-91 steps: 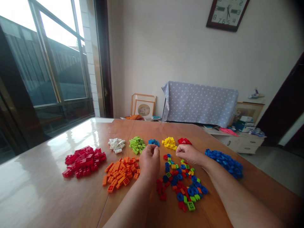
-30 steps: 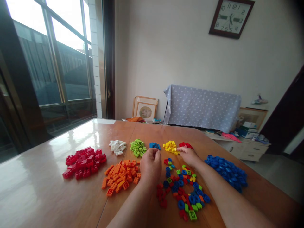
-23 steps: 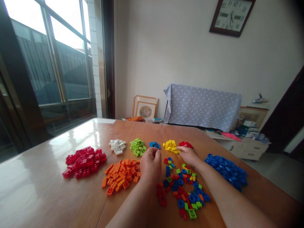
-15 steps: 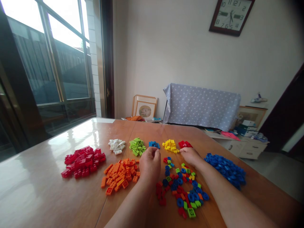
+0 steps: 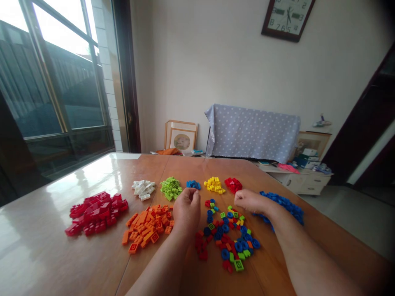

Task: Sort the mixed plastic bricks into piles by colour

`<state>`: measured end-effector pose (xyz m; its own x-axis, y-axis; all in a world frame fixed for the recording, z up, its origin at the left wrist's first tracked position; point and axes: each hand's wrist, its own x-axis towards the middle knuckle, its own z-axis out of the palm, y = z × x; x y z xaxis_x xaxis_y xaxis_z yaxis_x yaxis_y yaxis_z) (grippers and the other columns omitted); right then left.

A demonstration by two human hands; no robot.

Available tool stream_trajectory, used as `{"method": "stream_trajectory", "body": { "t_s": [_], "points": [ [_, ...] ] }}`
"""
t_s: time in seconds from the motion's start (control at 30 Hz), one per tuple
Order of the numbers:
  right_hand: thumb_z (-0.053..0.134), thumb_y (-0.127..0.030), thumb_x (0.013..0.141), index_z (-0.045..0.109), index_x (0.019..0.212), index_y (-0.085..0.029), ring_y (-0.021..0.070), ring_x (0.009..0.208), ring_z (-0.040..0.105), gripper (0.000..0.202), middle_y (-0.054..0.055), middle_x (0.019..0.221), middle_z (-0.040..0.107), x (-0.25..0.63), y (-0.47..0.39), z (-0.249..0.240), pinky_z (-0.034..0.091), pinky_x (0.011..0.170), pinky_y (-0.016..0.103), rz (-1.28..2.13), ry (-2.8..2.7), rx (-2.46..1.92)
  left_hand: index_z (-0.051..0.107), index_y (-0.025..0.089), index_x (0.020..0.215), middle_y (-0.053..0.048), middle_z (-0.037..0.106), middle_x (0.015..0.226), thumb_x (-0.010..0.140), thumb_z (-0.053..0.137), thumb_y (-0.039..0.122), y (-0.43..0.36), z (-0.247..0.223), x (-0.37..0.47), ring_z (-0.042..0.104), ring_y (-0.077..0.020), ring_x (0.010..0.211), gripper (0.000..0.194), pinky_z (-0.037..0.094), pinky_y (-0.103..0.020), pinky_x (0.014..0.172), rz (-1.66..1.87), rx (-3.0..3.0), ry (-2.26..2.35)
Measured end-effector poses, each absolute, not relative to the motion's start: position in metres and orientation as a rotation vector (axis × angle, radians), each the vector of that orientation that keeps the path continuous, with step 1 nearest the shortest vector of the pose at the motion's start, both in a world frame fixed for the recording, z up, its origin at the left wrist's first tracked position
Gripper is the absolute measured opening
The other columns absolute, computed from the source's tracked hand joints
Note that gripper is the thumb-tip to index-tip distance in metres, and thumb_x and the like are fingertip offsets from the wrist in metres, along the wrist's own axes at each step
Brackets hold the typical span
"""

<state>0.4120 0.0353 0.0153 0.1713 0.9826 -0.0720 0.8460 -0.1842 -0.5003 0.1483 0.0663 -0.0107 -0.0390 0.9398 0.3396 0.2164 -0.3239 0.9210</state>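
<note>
A glossy brown wooden table (image 5: 55,250) fills the lower view and carries sorted heaps of small plastic building bricks. The biggest heaps are the pile of dark red bricks (image 5: 94,212) at far left, the pile of orange bricks (image 5: 147,228) next to it, and the pile of blue round bricks (image 5: 285,204) at right, partly behind the right forearm. Between the two forearms lies the unsorted mixed heap of blue, red, green and orange bricks (image 5: 226,238). Along the far side stands a row of smaller heaps: white bricks (image 5: 142,189), lime green bricks (image 5: 170,188), a few light blue bricks (image 5: 193,185), yellow bricks (image 5: 214,185) and bright red bricks (image 5: 233,184).

The left hand (image 5: 187,209) rests as a loose fist just beside the orange pile, fingers curled in; whether they pinch a brick cannot be told. The right hand (image 5: 250,201) hovers over the far edge of the mixed heap, near the bright red bricks, fingers drawn together; anything held is hidden.
</note>
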Motion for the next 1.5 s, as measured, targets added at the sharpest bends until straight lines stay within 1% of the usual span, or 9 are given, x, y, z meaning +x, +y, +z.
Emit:
{"method": "stream_trajectory", "body": {
  "t_s": [0.13,0.27,0.4,0.53,0.67,0.77,1.1,1.3,1.5],
  "points": [
    [0.064,-0.027,0.07,0.064,0.069,-0.017,0.0118,0.043,0.05,0.009,-0.001,0.051,0.06,0.403,0.025,0.025,0.031,0.044,0.021,0.754,-1.809,-2.165,0.067,0.02,0.085,0.001,0.061,0.066,0.086,0.055,0.046,0.067,-0.012,0.147,0.052,-0.0136,0.061,0.029,0.035,-0.022,0.055,1.416,1.574,1.212],
    [0.065,-0.024,0.07,0.065,0.082,-0.019,0.0103,0.047,0.053,0.013,-0.001,0.066,0.066,0.39,0.022,0.029,0.036,0.046,0.019,0.979,-1.816,-2.022,0.067,0.019,0.085,0.001,0.06,0.065,0.085,0.055,0.047,0.068,-0.011,0.147,0.051,-0.0131,0.059,0.03,0.034,-0.022,0.054,1.41,1.57,1.205],
    [0.065,-0.018,0.067,0.064,0.086,-0.019,0.0103,0.05,0.054,0.019,-0.003,0.065,0.064,0.39,0.021,0.031,0.039,0.047,0.018,1.146,-1.807,-1.949,0.067,0.018,0.084,0.002,0.059,0.064,0.085,0.056,0.047,0.067,-0.009,0.147,0.048,-0.0124,0.057,0.031,0.034,-0.022,0.053,1.404,1.569,1.211],
    [0.063,-0.017,0.066,0.066,0.084,-0.018,0.0116,0.054,0.055,0.019,-0.003,0.065,0.063,0.393,0.022,0.029,0.04,0.049,0.019,1.028,-1.876,-1.948,0.067,0.018,0.085,0.002,0.059,0.064,0.085,0.056,0.047,0.066,-0.007,0.147,0.049,-0.0125,0.057,0.03,0.034,-0.022,0.053,1.404,1.564,1.205],
    [0.064,-0.025,0.072,0.068,0.074,-0.017,0.0118,0.062,0.055,0.009,-0.001,0.066,0.065,0.388,0.031,0.019,0.037,0.052,0.018,0.756,-1.972,-1.889,0.067,0.018,0.084,0.002,0.059,0.063,0.083,0.057,0.047,0.065,-0.006,0.147,0.05,-0.0129,0.057,0.03,0.035,-0.022,0.054,1.404,1.561,1.207],
    [0.068,-0.026,0.07,0.068,0.07,-0.017,0.0118,0.062,0.055,0.009,-0.002,0.064,0.065,0.382,0.037,0.011,0.035,0.051,0.018,0.646,-1.974,-1.91,0.067,0.019,0.083,0.002,0.059,0.064,0.083,0.057,0.047,0.065,-0.006,0.146,0.05,-0.0132,0.058,0.031,0.035,-0.022,0.054,1.411,1.56,1.207],
    [0.07,-0.016,0.059,0.069,0.062,-0.017,0.0131,0.058,0.057,0.003,-0.002,0.058,0.065,0.379,0.047,0.0,0.032,0.049,0.02,0.691,-1.836,-1.851,0.066,0.019,0.083,0.002,0.057,0.063,0.085,0.055,0.046,0.065,-0.008,0.148,0.048,-0.0123,0.058,0.03,0.034,-0.021,0.053,1.396,1.559,1.191],
    [0.058,-0.029,0.078,0.06,0.078,-0.018,0.0122,0.058,0.06,0.011,0.001,0.068,0.066,0.382,0.053,-0.006,0.036,0.046,0.018,0.698,-1.388,-1.796,0.067,0.019,0.084,0.001,0.061,0.066,0.085,0.055,0.044,0.063,-0.005,0.149,0.052,-0.013,0.06,0.027,0.037,-0.022,0.054,1.4,1.535,1.199],
    [0.059,-0.029,0.083,0.056,0.08,-0.017,0.0101,0.054,0.061,0.013,0.003,0.069,0.066,0.396,0.069,-0.016,0.044,0.045,0.016,0.721,-1.037,-1.734,0.068,0.02,0.084,0.002,0.059,0.061,0.084,0.055,0.044,0.062,-0.006,0.15,0.052,-0.013,0.055,0.028,0.036,-0.022,0.053,1.41,1.528,1.252]
  ]
}}
